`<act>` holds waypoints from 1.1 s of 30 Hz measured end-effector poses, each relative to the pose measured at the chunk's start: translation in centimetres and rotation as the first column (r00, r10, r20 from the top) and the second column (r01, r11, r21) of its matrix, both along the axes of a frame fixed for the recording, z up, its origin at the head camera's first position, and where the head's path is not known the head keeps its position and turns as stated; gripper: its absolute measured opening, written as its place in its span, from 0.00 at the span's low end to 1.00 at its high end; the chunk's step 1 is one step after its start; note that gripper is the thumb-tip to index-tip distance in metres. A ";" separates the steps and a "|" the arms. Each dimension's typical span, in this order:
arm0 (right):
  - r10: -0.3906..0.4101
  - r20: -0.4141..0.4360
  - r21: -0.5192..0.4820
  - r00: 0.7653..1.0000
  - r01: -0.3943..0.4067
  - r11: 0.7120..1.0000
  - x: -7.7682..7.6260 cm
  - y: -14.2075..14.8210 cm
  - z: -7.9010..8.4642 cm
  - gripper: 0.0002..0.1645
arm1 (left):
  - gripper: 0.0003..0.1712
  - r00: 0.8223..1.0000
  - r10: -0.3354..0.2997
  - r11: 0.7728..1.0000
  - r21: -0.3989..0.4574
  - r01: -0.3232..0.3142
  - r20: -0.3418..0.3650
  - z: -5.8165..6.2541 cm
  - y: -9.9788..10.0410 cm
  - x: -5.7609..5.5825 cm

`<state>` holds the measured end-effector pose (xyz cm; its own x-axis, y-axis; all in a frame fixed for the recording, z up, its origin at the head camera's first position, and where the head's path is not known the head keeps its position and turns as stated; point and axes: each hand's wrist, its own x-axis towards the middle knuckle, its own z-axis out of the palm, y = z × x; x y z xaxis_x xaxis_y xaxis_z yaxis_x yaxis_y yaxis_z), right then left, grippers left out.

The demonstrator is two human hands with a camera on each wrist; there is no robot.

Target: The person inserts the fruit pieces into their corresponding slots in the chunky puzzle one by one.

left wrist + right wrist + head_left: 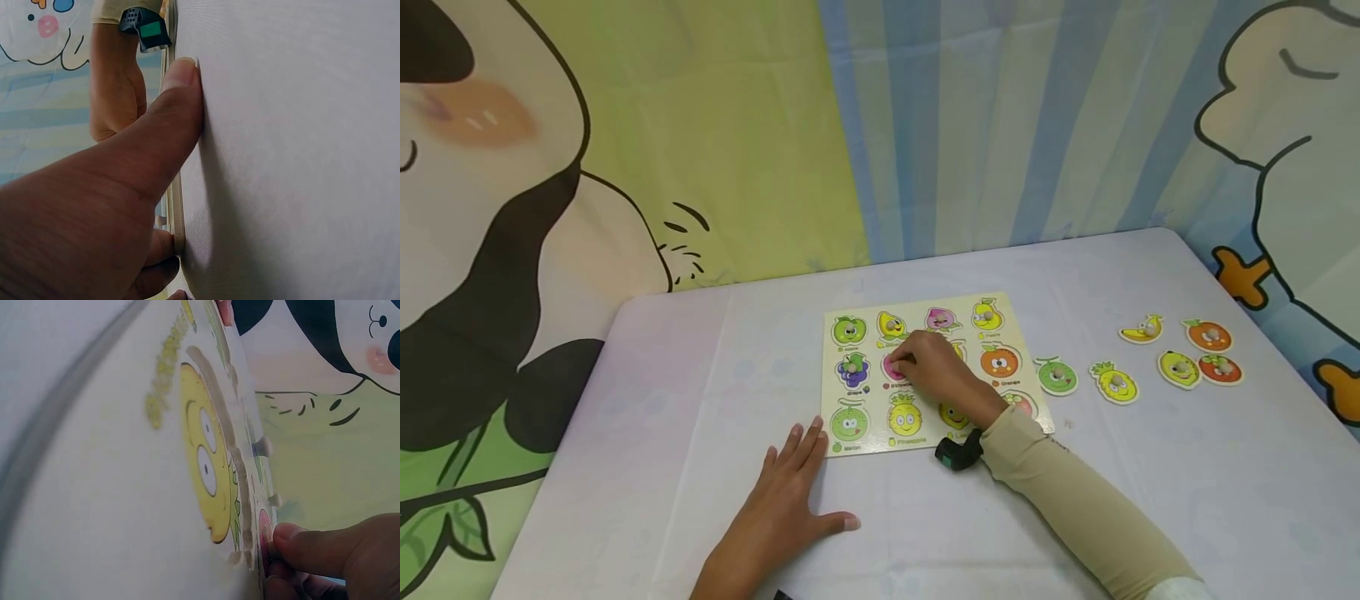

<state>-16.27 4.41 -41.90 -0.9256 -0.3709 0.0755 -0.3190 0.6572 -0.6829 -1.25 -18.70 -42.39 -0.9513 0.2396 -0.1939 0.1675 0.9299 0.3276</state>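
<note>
A cream fruit puzzle board (878, 422) lies on the white-covered table. My right hand (936, 367) reaches over its middle, thumb and fingertips pinching a pink strawberry puzzle piece (891, 367) at the slot labelled for strawberry. In the right wrist view, the thumb and fingers of that right hand (337, 550) meet at the piece's knob, beside the printed yellow lemon slot (203, 456). At the board's lower left corner, my left hand (786, 500) rests with fingers spread, fingertips touching the edge and thumb stretched out over the cloth. A grape piece (853, 369) sits just left of the strawberry.
Right of the board lie loose knobbed pieces: a melon (1057, 377), a pineapple (1115, 383), a banana (1142, 330), an orange (1208, 335), a lemon (1178, 369) and a red tomato-like piece (1221, 370). A cartoon-print curtain (760, 150) hangs behind the table.
</note>
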 end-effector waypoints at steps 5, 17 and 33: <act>0.029 0.006 0.056 1.000 -0.029 0.998 0.1 -0.2 0.4 0.08 | 0.69 1.000 -0.008 1.000 0.007 0.008 -0.011 0.0 0.0 0.1; 0.057 -0.015 0.109 0.998 -0.055 0.993 -0.1 -0.4 0.4 0.09 | 0.70 1.000 0.000 1.000 -0.003 0.000 0.002 0.0 0.0 0.0; 0.095 0.056 0.052 0.994 -0.098 0.994 -0.4 0.3 0.6 0.10 | 0.70 1.000 0.005 1.000 -0.013 -0.005 0.014 0.0 0.0 0.0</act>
<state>-16.64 4.68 -41.27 -0.8874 -0.4609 0.0039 -0.3467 0.6619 -0.6646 -1.25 -18.75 -42.38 -0.9498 0.2319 -0.2100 0.1579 0.9348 0.3181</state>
